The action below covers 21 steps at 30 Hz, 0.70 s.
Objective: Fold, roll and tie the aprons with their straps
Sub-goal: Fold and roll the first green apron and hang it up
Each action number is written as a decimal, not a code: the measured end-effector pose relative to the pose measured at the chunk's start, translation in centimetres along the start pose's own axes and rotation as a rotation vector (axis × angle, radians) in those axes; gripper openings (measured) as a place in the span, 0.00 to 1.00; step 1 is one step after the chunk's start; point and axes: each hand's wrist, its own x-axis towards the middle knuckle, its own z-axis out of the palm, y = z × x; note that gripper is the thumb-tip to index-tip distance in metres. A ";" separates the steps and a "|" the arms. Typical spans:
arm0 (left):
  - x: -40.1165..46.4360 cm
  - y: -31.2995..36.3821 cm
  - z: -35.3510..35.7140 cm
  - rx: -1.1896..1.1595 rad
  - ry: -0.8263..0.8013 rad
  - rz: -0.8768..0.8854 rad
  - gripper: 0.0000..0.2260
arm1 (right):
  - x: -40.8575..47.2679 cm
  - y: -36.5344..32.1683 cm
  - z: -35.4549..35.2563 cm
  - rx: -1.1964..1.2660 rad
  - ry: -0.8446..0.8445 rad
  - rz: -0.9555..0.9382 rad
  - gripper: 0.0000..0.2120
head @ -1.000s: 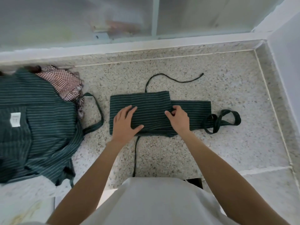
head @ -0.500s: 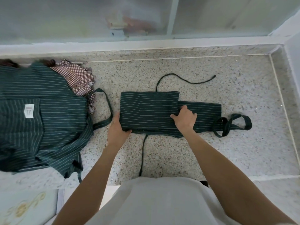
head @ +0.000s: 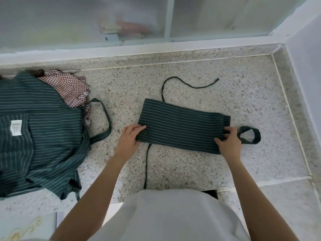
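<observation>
A dark green striped apron (head: 180, 126) lies folded into a long flat band on the speckled stone counter (head: 191, 167). My left hand (head: 129, 139) holds its left end, fingers lying on top of the cloth. My right hand (head: 228, 141) pinches the layered right end. The neck loop (head: 250, 136) sticks out just right of that hand. One waist strap (head: 187, 83) curls away behind the apron. The other strap (head: 147, 166) runs toward my body.
A pile of unfolded green striped aprons (head: 38, 136) fills the left side, with a red checked cloth (head: 69, 87) on its far edge. A frosted window (head: 121, 20) runs along the back. A wall (head: 307, 66) closes the right side. A patterned box (head: 26, 226) lies at the lower left.
The upper fold has been spread right, so the apron now forms one long even band. My right hand slid from the middle to the right end. My left hand stays at the left end.
</observation>
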 end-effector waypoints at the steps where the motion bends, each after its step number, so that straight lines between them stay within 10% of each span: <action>1: 0.0 0.0 0.1 -0.014 0.000 -0.014 0.31 | 0.1 0.7 0.4 0.014 -0.022 0.032 0.24; 16: 0.8 0.6 -0.3 0.221 -0.135 0.121 0.27 | 1.6 2.0 1.2 -0.294 0.118 0.047 0.16; 21: 3.0 1.8 -1.6 -0.093 -0.077 -0.080 0.20 | 1.3 2.9 1.7 -0.236 0.204 0.014 0.14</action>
